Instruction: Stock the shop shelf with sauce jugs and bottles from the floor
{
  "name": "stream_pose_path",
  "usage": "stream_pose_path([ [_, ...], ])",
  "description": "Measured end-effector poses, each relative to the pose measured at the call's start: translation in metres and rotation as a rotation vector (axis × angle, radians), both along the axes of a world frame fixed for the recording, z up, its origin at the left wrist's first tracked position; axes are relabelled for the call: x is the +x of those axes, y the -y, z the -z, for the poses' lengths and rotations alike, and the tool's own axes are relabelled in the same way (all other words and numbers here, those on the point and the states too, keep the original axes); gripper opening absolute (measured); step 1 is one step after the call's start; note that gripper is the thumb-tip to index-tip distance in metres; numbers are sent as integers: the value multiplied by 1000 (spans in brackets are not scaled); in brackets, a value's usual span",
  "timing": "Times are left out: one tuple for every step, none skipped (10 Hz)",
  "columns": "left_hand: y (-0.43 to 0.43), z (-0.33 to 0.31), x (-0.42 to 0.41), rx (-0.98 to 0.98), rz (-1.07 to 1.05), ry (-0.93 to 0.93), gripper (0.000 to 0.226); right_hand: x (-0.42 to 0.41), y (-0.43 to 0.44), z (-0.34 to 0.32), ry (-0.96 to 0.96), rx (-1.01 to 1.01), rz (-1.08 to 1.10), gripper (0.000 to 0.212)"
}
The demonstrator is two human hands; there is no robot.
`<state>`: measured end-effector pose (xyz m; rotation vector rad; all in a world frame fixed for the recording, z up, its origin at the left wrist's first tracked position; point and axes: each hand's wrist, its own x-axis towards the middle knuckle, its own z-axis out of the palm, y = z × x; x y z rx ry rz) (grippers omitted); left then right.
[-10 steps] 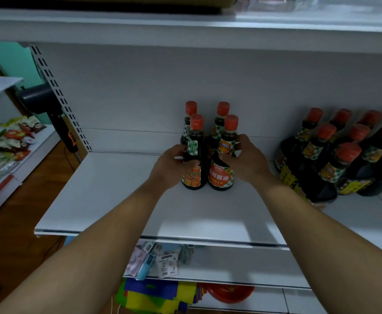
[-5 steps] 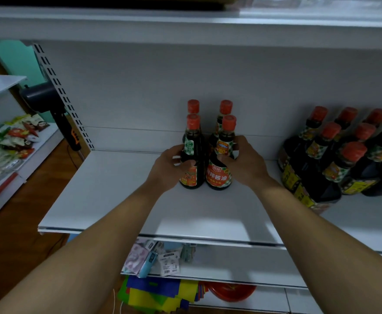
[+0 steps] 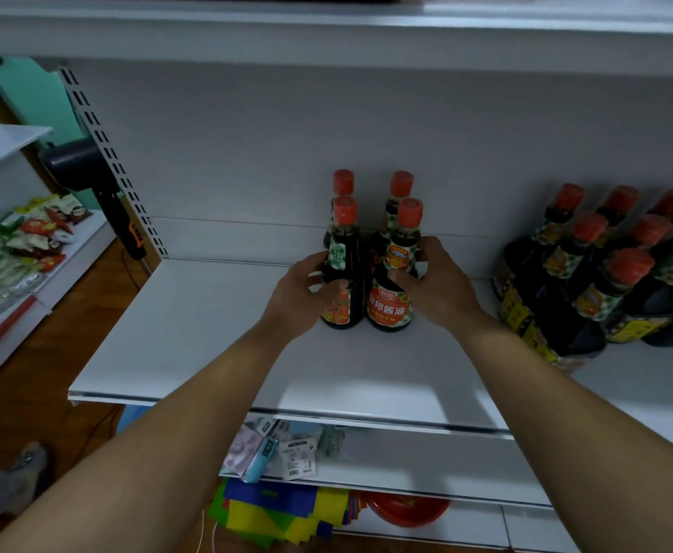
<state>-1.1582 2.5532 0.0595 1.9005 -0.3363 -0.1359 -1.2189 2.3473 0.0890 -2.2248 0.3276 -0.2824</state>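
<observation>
Four small dark sauce bottles with red caps stand in a tight square on the white shelf point(image 3: 207, 333). My left hand point(image 3: 299, 297) grips the front left bottle point(image 3: 343, 269) from its left side. My right hand point(image 3: 434, 285) wraps the front right bottle point(image 3: 392, 297), which has a red label. Both front bottles rest upright on the shelf. The two rear bottles point(image 3: 400, 189) stand right behind them against the back panel. Larger dark sauce bottles point(image 3: 590, 281) with red caps crowd the shelf's right end.
The shelf's left half is bare up to a perforated upright point(image 3: 111, 153). A shelf above hangs low overhead. Below are small packets point(image 3: 271, 453), coloured sheets and a red bowl point(image 3: 406, 512). Snack packs point(image 3: 27, 241) lie on a side shelf at left. A foot point(image 3: 27, 461) shows on the wooden floor.
The two front bottles have been pushed a little further back, closer to the rear pair. Both hands stay on them, and the view has shifted slightly.
</observation>
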Motion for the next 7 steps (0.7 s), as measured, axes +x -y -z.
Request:
stream_pose_path([
  [3, 0, -5, 18, -28, 3, 35, -2, 0, 1, 9, -1, -6, 45],
  [5, -1, -12, 24, -71, -12, 33, -2, 0, 2, 29, -16, -6, 45],
  [9, -2, -17, 21, -97, -46, 31, -3, 0, 5, 69, -21, -5, 48],
  [14, 0, -16, -53, -161, -71, 27, -1, 2, 9, 104, -12, -15, 49],
  [21, -3, -19, -186, -210, -145, 30, -4, 3, 7, 106, -3, -37, 49],
  [25, -6, -23, -224, -229, -205, 42, -15, 6, -1, 133, 98, -33, 53],
  [24, -21, -31, -236, -246, -265, 30, -29, 5, -14, 201, 242, 43, 45],
])
